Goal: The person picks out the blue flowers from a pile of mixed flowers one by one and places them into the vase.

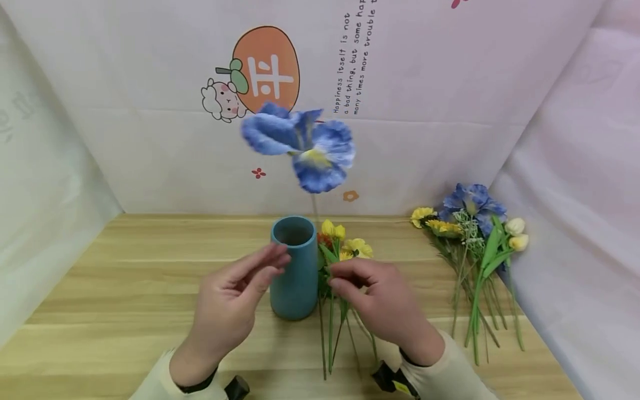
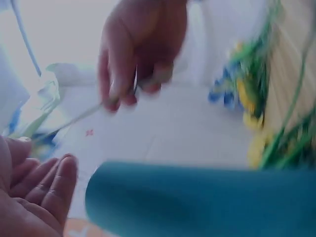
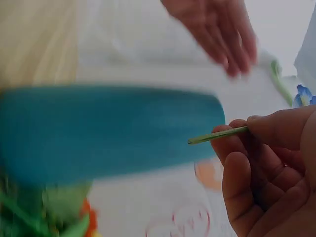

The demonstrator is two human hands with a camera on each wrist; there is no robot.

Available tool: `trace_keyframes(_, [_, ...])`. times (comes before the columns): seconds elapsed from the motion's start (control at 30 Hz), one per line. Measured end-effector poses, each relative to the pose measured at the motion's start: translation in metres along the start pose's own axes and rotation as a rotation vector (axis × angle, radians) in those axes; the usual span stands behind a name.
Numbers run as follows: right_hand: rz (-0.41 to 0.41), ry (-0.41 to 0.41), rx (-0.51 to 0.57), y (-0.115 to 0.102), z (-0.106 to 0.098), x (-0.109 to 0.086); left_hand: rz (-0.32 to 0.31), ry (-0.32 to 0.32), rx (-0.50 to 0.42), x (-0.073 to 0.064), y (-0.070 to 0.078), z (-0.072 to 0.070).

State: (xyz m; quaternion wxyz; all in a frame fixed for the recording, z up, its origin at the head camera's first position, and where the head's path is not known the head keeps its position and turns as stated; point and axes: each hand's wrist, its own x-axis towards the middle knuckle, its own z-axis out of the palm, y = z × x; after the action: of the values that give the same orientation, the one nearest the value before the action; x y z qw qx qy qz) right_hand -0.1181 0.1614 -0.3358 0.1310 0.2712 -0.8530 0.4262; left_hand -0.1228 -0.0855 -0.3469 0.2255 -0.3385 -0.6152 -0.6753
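Note:
My right hand (image 1: 385, 303) pinches the green stem (image 3: 217, 135) of a blue iris (image 1: 320, 150) between thumb and fingertips. The stem's cut end sticks out just past the fingers in the right wrist view. The large blue bloom stands upright above the teal vase (image 1: 294, 283), higher than its rim. To the vase's left, my left hand (image 1: 227, 311) holds nothing, its fingers loosely extended and overlapping the vase's near side in the head view. The vase stands upright; its mouth shows nothing sticking out.
Right beside the vase lie several artificial flowers, with yellow blooms (image 1: 358, 247) and stems toward me. Farther right on the wooden table (image 1: 150, 311) is another bunch with a blue iris (image 1: 472, 203), yellow flowers and pale tulips (image 1: 517, 242). White printed cloth (image 1: 425, 83) hangs behind.

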Motion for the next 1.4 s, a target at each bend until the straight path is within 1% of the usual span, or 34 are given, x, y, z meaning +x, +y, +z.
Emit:
trace_keyframes(0.1, [-0.066,-0.058,0.05,-0.008,0.012,0.005,-0.294,-0.023,-0.049,0.006,0.009,0.007])
trace_keyframes(0.13, [-0.077,-0.077,0.065,-0.01,0.015,0.007,-0.365,-0.015,-0.061,0.008,0.01,0.007])
trace_keyframes(0.2, [-0.086,-0.108,0.086,-0.012,0.021,0.009,-0.451,0.01,-0.081,0.012,0.009,0.007])
trace_keyframes(0.23, [-0.088,-0.118,0.094,-0.013,0.023,0.01,-0.472,0.021,-0.089,0.013,0.009,0.007])
trace_keyframes(0.27, [-0.083,-0.126,0.101,-0.014,0.025,0.011,-0.484,0.028,-0.093,0.014,0.007,0.006])
trace_keyframes(0.33, [-0.074,-0.126,0.131,-0.014,0.027,0.012,-0.488,0.044,-0.093,0.016,0.006,0.003])
trace_keyframes(0.4, [-0.027,-0.102,0.144,-0.011,0.028,0.013,-0.48,0.075,-0.093,0.021,0.007,0.0])
trace_keyframes(0.5, [0.094,-0.011,0.15,-0.004,0.025,0.015,-0.454,0.149,-0.069,0.036,0.014,-0.007])
trace_keyframes(0.57, [0.203,0.049,0.137,0.001,0.023,0.018,-0.416,0.201,-0.061,0.05,0.018,-0.014])
trace_keyframes(0.6, [0.244,0.066,0.141,0.004,0.023,0.019,-0.396,0.221,-0.055,0.058,0.02,-0.018])
trace_keyframes(0.63, [0.277,0.064,0.147,0.006,0.024,0.021,-0.371,0.236,-0.052,0.066,0.021,-0.021])
trace_keyframes(0.7, [0.311,0.023,0.15,0.01,0.027,0.025,-0.315,0.249,-0.046,0.08,0.021,-0.028])
trace_keyframes(0.77, [0.307,-0.044,0.161,0.013,0.033,0.028,-0.272,0.254,-0.047,0.093,0.019,-0.034])
trace_keyframes(0.83, [0.286,-0.093,0.164,0.014,0.039,0.032,-0.251,0.251,-0.056,0.102,0.015,-0.037])
trace_keyframes(0.87, [0.279,-0.099,0.17,0.013,0.041,0.034,-0.252,0.243,-0.058,0.105,0.012,-0.038])
trace_keyframes(0.93, [0.272,-0.088,0.173,0.012,0.046,0.037,-0.294,0.216,-0.072,0.108,0.006,-0.04])
trace_keyframes(1.0, [0.275,-0.064,0.17,0.011,0.05,0.04,-0.366,0.162,-0.046,0.108,0.0,-0.039])
trace_keyframes(1.07, [0.272,-0.042,0.159,0.01,0.052,0.042,-0.45,0.088,0.008,0.105,-0.008,-0.038])
trace_keyframes(1.13, [0.268,-0.03,0.141,0.009,0.054,0.043,-0.513,0.025,0.057,0.101,-0.016,-0.037])
trace_keyframes(1.23, [0.263,-0.017,0.121,0.008,0.054,0.043,-0.551,-0.036,0.102,0.094,-0.026,-0.034])
trace_keyframes(1.4, [0.276,-0.011,0.108,0.007,0.054,0.043,-0.562,-0.114,0.171,0.087,-0.036,-0.03])
